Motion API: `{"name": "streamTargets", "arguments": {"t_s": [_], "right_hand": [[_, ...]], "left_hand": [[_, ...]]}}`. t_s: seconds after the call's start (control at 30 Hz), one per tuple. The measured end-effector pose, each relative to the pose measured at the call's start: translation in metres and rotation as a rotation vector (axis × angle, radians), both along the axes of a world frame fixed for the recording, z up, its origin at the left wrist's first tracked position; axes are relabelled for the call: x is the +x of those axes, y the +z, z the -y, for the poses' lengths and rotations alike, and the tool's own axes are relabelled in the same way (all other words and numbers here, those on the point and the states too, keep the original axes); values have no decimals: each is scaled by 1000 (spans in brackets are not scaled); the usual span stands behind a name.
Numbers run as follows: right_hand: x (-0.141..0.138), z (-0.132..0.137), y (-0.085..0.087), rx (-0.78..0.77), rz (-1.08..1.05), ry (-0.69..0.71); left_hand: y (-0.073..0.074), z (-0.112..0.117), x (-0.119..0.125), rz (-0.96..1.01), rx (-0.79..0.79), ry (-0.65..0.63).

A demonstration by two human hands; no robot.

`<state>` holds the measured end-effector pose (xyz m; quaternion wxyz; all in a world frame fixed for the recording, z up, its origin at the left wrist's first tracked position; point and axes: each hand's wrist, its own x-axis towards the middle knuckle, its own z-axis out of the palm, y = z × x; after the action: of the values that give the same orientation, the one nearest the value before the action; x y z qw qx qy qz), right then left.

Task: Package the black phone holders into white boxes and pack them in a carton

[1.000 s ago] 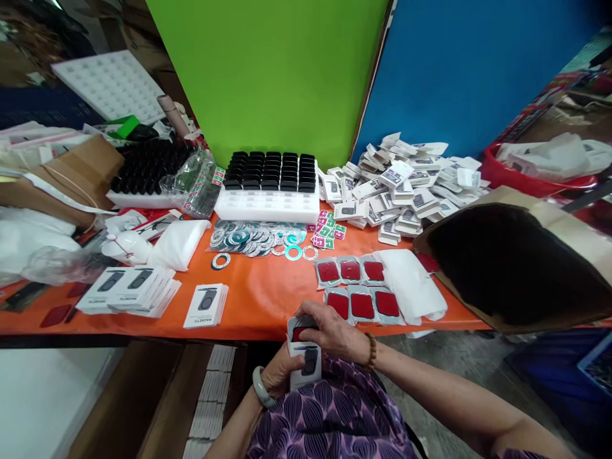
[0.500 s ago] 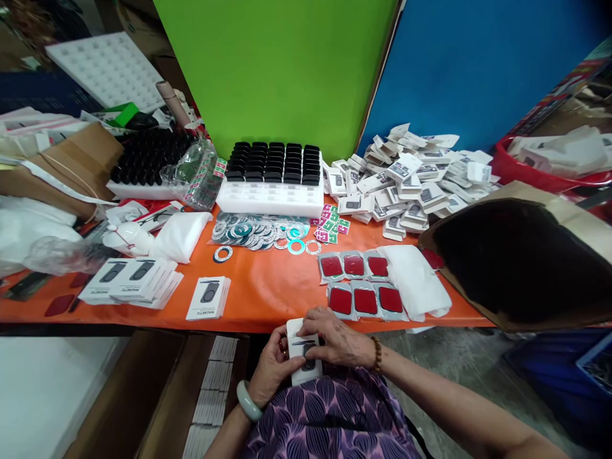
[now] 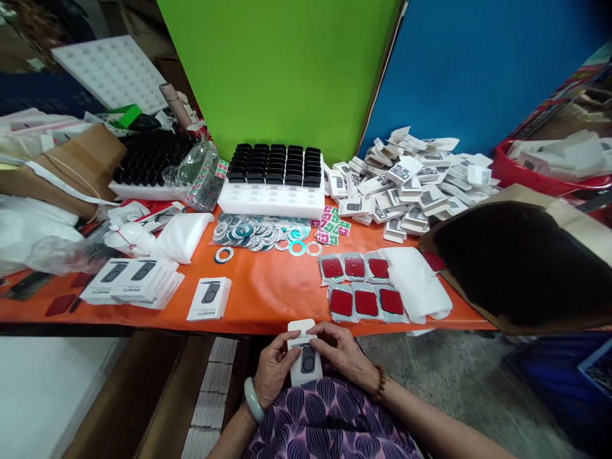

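Observation:
A small white cardboard box with a dark device printed on its front is held upright over my lap, just below the table's front edge. Its top flap stands up. My left hand grips the box's left edge, thumb on the front near the top. On the other side my right hand pinches the upper right corner with thumb and fingers. Left of my hands on the table lies a short stack of matching boxes. Several red square pads in clear wrappers lie to the right.
A white foam tray holds rows of black devices, with ring stickers before it. A heap of white boxes spreads at the back right. An open carton overhangs the right side. More stacked boxes stand left on the orange tabletop.
My right hand has shifted from across the box's front to its upper right corner, uncovering more of the printed front. My left thumb has moved up toward the box's top.

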<state>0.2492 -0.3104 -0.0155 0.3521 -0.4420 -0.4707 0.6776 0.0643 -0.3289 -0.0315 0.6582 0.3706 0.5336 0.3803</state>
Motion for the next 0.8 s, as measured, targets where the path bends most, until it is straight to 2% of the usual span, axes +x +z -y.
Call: {"name": "streamTargets", "arguments": {"t_s": [0.17, 0.3, 0.37, 0.47, 0.53, 0.63, 0.7, 0.8], "right_hand": [[1, -3, 0, -6, 6, 84], [-7, -5, -10, 80, 46, 19], [-13, -6, -16, 95, -2, -96], [-18, -8, -20, -29, -205, -217], [-18, -11, -18, -112, -270, -181], [-15, -16, -11, -136, -212, -94], [-13, -18, -7, -53, -115, -82], [-12, -16, -5, 191, 97, -65]], "left_hand": [[2, -2, -1, -109, 116, 13], [1, -7, 6, -104, 156, 149], [1, -11, 10, -33, 116, 211], [7, -18, 10, 132, 3, 227], [12, -22, 6, 204, -86, 173], [18, -26, 2, 202, -126, 104], [19, -27, 1, 147, -72, 94], [17, -24, 2, 30, 23, 86]]}}
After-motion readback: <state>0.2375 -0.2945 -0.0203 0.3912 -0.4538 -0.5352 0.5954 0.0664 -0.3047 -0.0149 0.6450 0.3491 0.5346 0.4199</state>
